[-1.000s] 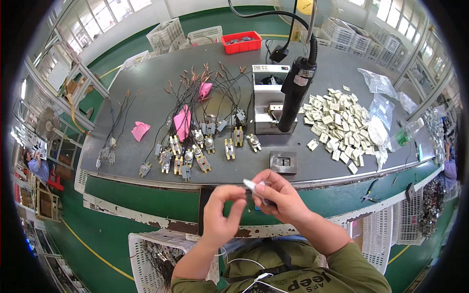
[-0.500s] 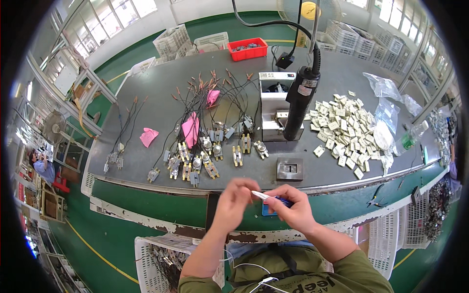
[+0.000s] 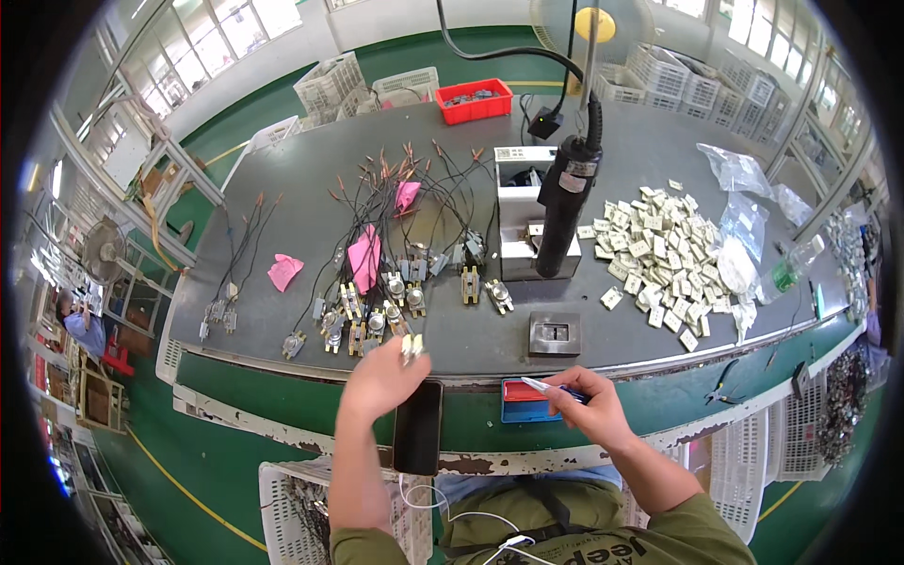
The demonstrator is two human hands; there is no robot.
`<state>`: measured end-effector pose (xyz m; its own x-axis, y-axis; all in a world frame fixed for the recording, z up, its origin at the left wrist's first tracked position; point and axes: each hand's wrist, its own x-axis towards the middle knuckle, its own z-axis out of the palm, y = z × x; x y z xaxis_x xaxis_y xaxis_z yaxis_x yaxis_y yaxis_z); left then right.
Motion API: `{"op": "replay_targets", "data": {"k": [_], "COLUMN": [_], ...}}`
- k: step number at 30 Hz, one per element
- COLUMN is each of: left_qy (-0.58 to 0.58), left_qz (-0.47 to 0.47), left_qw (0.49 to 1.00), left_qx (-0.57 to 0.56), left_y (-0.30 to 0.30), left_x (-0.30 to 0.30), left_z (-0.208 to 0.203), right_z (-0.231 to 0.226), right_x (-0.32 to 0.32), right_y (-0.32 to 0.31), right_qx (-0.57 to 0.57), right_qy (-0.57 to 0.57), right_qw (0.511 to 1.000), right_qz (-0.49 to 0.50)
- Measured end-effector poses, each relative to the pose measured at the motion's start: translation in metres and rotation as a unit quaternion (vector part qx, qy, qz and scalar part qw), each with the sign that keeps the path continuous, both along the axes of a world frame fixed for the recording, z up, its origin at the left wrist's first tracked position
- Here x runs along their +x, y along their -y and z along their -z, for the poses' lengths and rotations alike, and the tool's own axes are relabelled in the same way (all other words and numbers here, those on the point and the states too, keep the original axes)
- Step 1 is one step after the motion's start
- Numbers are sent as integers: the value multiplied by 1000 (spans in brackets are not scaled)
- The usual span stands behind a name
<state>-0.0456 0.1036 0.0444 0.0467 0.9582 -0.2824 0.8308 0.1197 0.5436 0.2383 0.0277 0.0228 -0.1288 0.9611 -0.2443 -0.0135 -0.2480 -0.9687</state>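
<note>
My left hand [image 3: 381,381] is at the near table edge, just below a cluster of wired metal parts [image 3: 377,315]. Its fingers are closed on a small part with two pale prongs [image 3: 411,347]; motion blurs it. My right hand [image 3: 593,405] grips a pen-shaped tool [image 3: 539,385] with a whitish tip and a dark blue body, pointing left. Beneath that tip lies a small blue box [image 3: 529,414] with a red inside. Between my hands, a black phone [image 3: 418,428] lies with a white cable near its lower end.
A grey metal block [image 3: 555,334] sits near the front edge. Behind it stand a machine [image 3: 527,202] and a hanging black cylindrical tool [image 3: 567,207]. White ceramic blocks [image 3: 659,254] are heaped at right, by plastic bags and a bottle [image 3: 791,268]. Pliers [image 3: 723,381] lie at lower right.
My hands have parted. My left hand has moved left and up and now holds a two-pronged part; one such part is gone from the table. The phone and blue box show more fully.
</note>
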Motion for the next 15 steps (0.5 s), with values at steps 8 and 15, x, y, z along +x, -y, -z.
{"op": "replay_targets", "data": {"k": [8,15], "left_qy": [487,785], "left_qz": [-71,-256], "left_qw": [869,564], "left_qx": [58,11], "left_y": [135,147], "left_x": [-67,-66], "left_z": [-17,32], "right_z": [-6,-16], "right_x": [22,18], "right_y": [-14,-15], "right_qx": [10,24], "right_qy": [57,57], "right_qw": [998,998], "right_qz": [-27,-20]}}
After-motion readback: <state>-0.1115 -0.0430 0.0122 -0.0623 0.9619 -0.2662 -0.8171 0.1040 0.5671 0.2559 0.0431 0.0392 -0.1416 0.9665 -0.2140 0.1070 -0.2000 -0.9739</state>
